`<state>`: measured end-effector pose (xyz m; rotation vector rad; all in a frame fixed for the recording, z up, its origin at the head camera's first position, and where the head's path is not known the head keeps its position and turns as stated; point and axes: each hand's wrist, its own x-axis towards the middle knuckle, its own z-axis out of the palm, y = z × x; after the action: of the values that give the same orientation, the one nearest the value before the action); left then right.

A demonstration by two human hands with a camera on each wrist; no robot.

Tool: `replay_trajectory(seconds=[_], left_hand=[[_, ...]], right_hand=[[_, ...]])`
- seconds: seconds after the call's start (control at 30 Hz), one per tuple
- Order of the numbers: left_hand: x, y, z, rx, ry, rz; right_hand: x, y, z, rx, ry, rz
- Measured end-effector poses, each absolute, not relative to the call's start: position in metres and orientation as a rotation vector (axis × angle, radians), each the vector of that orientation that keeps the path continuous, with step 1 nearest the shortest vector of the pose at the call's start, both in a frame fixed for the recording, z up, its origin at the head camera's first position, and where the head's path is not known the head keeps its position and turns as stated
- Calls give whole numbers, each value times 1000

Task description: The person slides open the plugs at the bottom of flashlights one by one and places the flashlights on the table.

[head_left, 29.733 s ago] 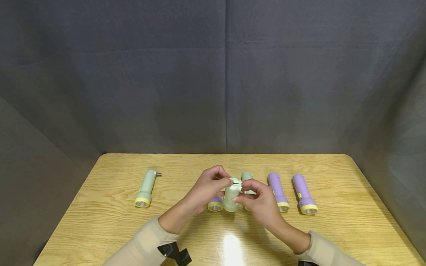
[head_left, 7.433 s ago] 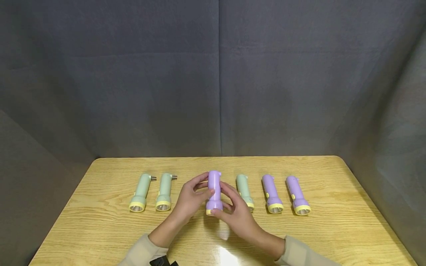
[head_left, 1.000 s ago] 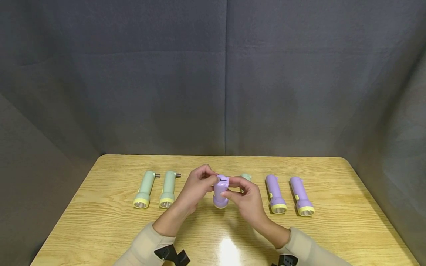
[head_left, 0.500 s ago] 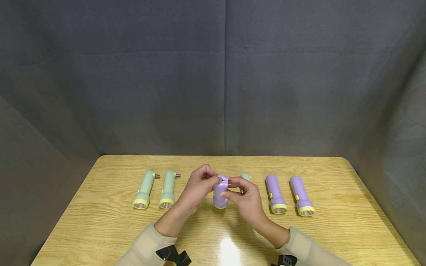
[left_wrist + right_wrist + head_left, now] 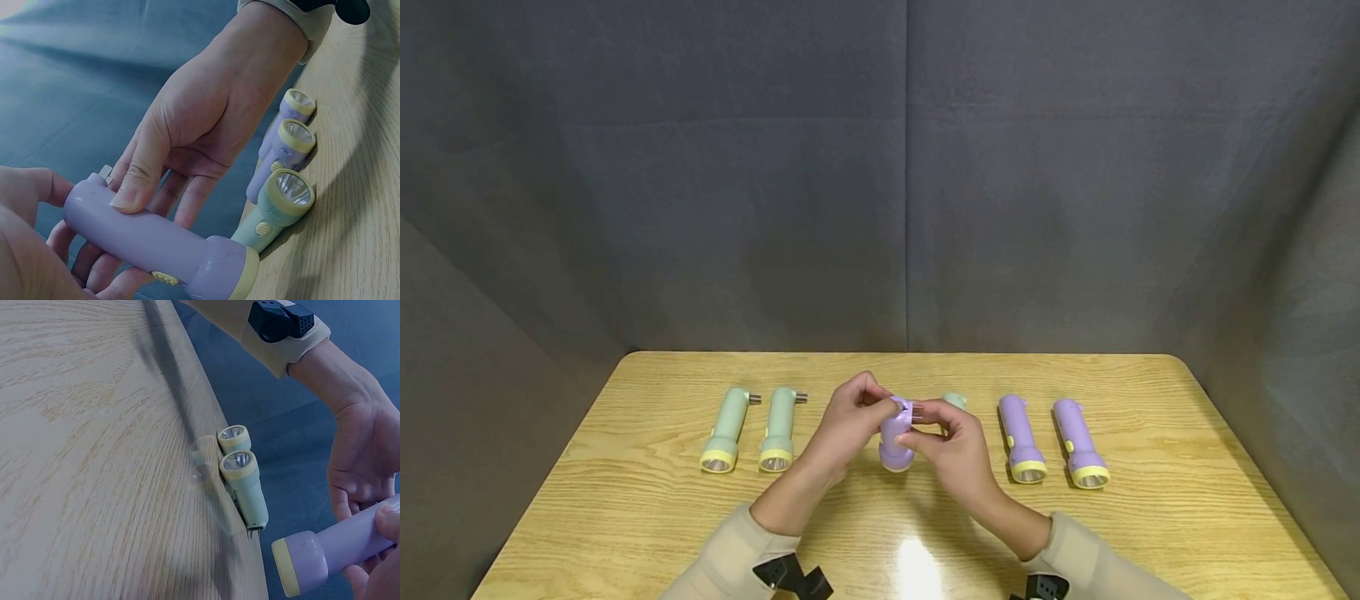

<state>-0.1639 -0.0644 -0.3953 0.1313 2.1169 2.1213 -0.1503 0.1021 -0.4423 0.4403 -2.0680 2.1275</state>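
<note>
1. Both hands hold one purple flashlight (image 5: 897,435) above the wooden surface (image 5: 625,517), its yellow-ringed lens end pointing toward the person.
2. The left hand (image 5: 848,421) has its grip closed on the far, tail end of that flashlight, fingers curled round it; in the left wrist view its thumb and fingers sit at the rounded tail (image 5: 81,200).
3. The right hand (image 5: 957,442) also grips the flashlight, thumb pressed on top of the barrel and fingers curled beneath, as the left wrist view shows (image 5: 206,119).
4. A small pale part shows at the tail between the fingertips; it seems to be a fold-out plug, though the view is too small to be sure.
5. Just right of the held flashlight a green flashlight (image 5: 955,400) lies on the surface, mostly hidden behind the right hand.
6. Further right of the held flashlight lie two purple flashlights (image 5: 1021,437), side by side.
7. Left of the held flashlight lie two green flashlights (image 5: 778,427), each with metal prongs at the far end.
8. Behind the held flashlight hangs a grey backdrop (image 5: 880,167).
</note>
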Motion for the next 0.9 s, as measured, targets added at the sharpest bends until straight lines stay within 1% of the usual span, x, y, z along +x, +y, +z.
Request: replay_trajectory(seconds=[0.9], left_hand=[[-163,-62,-394,134,2141,2112]], right_hand=[[-151,105,-440,448,-2107,2142]])
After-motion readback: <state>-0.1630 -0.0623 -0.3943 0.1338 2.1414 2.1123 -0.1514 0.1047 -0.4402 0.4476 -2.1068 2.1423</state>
